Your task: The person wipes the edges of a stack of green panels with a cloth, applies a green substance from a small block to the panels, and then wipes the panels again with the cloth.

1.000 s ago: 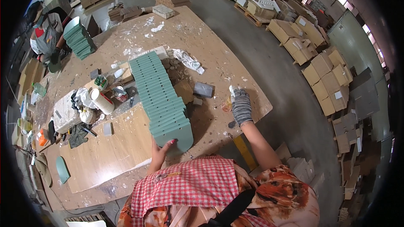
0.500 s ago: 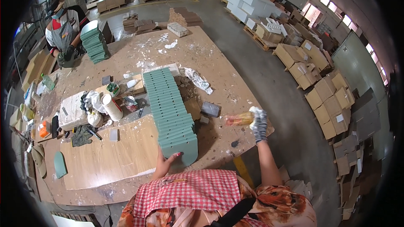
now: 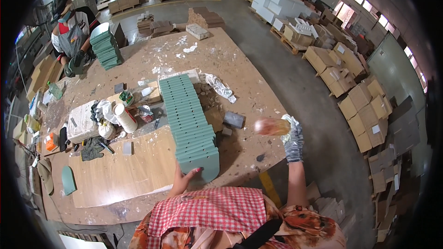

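A long row of green boards (image 3: 188,115) with rounded corners and small dark holes along the edges lies packed face to face on the workbench (image 3: 249,92). My bare left hand (image 3: 183,180) grips the near end of the row, thumb across the front board; its other fingers are mostly hidden. To the right of the boards, my right hand (image 3: 292,139), in a grey striped glove, is closed around a reddish-amber bottle (image 3: 271,127). The bottle is held sideways above the bench, smeared by motion, its tip toward the boards. A grey block (image 3: 234,119) lies between the row and the bottle.
Left of the row are a white bottle (image 3: 124,118), a dark glove (image 3: 95,149), a wood-grain board (image 3: 134,175) and a loose green piece (image 3: 68,180). A white rag (image 3: 220,87) lies beyond. Across the bench, a co-worker (image 3: 71,34) handles boards beside another green stack (image 3: 105,48).
My right hand and the bottle have shifted slightly right, and the bottle is more blurred. My left hand stays on the boards. The whole view has shifted a little.
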Action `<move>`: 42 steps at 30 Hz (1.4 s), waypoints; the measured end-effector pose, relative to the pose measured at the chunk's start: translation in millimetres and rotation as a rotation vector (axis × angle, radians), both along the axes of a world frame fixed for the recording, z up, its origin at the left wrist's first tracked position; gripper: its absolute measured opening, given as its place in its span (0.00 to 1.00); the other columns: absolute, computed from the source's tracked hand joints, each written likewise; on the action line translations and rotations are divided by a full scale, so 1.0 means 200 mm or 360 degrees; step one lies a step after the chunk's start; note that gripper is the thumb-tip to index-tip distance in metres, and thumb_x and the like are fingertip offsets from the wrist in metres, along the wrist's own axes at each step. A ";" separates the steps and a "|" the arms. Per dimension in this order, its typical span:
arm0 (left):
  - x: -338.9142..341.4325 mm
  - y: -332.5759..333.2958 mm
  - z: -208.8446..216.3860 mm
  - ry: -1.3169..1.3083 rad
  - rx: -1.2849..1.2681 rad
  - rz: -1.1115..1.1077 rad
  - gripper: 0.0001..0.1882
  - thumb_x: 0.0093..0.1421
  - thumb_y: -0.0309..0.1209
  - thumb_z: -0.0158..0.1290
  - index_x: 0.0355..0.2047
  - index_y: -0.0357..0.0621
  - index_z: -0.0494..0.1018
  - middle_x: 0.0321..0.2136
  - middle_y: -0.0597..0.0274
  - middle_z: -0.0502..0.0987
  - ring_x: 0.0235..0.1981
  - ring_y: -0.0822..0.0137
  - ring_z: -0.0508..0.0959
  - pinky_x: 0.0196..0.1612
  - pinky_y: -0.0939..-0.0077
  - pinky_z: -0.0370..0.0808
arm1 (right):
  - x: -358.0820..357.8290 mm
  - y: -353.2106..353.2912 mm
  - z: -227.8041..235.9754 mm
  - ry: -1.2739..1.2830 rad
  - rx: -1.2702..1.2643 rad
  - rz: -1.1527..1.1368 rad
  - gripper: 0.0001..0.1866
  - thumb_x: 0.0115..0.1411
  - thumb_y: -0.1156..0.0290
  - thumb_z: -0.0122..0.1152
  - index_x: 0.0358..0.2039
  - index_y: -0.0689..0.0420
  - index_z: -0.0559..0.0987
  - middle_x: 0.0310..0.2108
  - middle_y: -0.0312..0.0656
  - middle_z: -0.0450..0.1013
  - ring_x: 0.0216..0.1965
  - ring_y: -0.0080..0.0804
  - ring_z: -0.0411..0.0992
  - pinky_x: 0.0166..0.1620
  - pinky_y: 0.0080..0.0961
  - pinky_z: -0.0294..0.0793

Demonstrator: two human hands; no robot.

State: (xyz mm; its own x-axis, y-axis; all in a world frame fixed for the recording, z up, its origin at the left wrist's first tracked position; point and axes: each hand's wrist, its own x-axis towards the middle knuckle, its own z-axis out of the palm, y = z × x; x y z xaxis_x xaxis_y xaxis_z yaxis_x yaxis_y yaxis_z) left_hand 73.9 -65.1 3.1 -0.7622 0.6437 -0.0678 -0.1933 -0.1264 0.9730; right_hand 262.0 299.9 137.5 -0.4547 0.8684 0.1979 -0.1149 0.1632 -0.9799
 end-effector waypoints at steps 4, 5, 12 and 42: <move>-0.01 0.05 -0.02 0.0038 -0.0023 -0.0057 0.36 0.56 0.24 0.60 0.61 0.37 0.53 0.51 0.55 0.67 0.51 0.65 0.69 0.53 0.72 0.68 | 0.02 -0.01 0.06 -0.0450 0.1170 0.0005 0.11 0.64 0.71 0.51 0.45 0.61 0.70 0.46 0.47 0.70 0.45 0.36 0.70 0.54 0.29 0.66; -0.01 0.05 -0.04 0.0029 -0.0013 -0.0069 0.36 0.56 0.24 0.60 0.60 0.37 0.53 0.51 0.55 0.67 0.51 0.65 0.70 0.53 0.72 0.68 | 0.03 -0.03 0.08 -0.0621 0.1042 -0.0031 0.11 0.65 0.70 0.50 0.45 0.61 0.70 0.45 0.46 0.70 0.44 0.35 0.70 0.54 0.29 0.66; -0.01 0.03 -0.01 0.0089 -0.0053 -0.0053 0.37 0.55 0.23 0.60 0.61 0.37 0.52 0.51 0.54 0.68 0.51 0.65 0.70 0.54 0.72 0.68 | 0.12 0.14 0.10 -0.1057 0.2133 -0.0397 0.14 0.65 0.68 0.51 0.48 0.60 0.72 0.44 0.40 0.71 0.45 0.31 0.70 0.52 0.28 0.67; -0.01 0.05 0.02 0.0130 0.0012 -0.0114 0.40 0.55 0.28 0.61 0.62 0.36 0.51 0.52 0.50 0.69 0.53 0.61 0.70 0.56 0.67 0.68 | 0.07 0.03 -0.24 -0.1136 0.1376 -0.0190 0.13 0.59 0.78 0.50 0.44 0.61 0.73 0.42 0.50 0.70 0.44 0.44 0.68 0.53 0.35 0.66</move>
State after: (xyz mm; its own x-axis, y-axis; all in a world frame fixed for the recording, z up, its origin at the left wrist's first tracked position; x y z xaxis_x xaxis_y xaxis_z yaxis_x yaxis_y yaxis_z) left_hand 71.7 -54.5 6.3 -0.7168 0.6972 -0.0019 -0.1219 -0.1227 0.9849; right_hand 275.4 305.6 90.2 -0.6275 0.6114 0.4821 0.4884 0.7913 -0.3679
